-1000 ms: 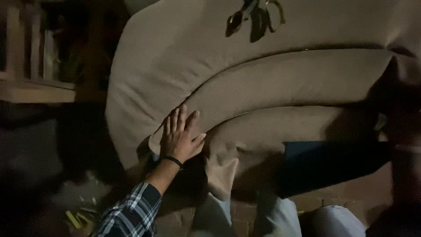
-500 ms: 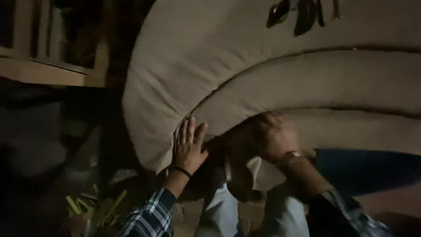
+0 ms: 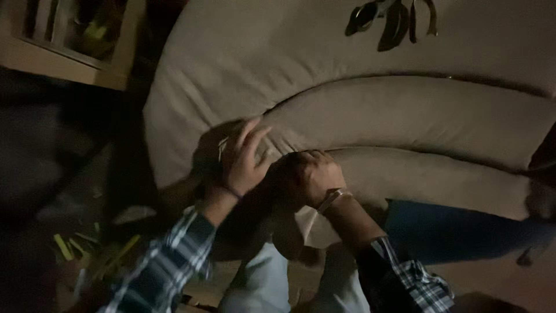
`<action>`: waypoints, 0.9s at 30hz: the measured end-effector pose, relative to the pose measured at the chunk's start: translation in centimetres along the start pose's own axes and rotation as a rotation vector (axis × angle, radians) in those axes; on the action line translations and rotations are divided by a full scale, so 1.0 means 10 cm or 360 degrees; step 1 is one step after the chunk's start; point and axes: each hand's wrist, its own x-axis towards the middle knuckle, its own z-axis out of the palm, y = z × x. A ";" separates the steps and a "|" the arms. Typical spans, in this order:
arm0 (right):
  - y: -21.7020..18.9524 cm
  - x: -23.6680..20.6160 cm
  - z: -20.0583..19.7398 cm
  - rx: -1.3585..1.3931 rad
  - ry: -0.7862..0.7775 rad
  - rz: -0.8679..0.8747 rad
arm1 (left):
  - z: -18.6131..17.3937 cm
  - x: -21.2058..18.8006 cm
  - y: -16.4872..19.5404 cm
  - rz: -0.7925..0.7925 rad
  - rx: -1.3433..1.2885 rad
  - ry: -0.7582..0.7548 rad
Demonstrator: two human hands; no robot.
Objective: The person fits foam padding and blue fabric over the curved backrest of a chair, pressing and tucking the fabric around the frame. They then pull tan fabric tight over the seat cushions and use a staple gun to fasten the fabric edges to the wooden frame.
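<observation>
My left hand (image 3: pixel 240 162) lies flat with fingers spread, gripping nothing, on the rounded corner of the big curved beige upholstered cushion (image 3: pixel 324 69), fingers pointing to one o'clock. My right hand (image 3: pixel 307 177), just beside it at three o'clock, is curled around the edge of the lowest padded roll, and the cushion's long axis sweeps from nine to three o'clock.

Matt tan cloth covers the cushion (image 3: pixel 359 64); plaid cloth sleeves (image 3: pixel 168 261).
</observation>
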 end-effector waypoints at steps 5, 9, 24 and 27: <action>0.39 -0.10 0.35 -0.0069 0.0024 -0.0095 | 0.24 1.21 0.19 0.0320 0.0318 -0.0195; 1.09 -0.53 0.27 -0.0258 -0.0064 0.0576 | 0.61 1.19 0.39 0.0532 0.0844 -0.0193; 1.19 -0.65 -0.35 -0.0372 0.0169 0.0512 | 0.56 0.64 0.54 0.0606 0.0662 -0.0216; 1.42 -0.65 -0.11 -0.0499 0.0473 0.0346 | 0.56 0.62 0.52 0.0542 0.0381 -0.0151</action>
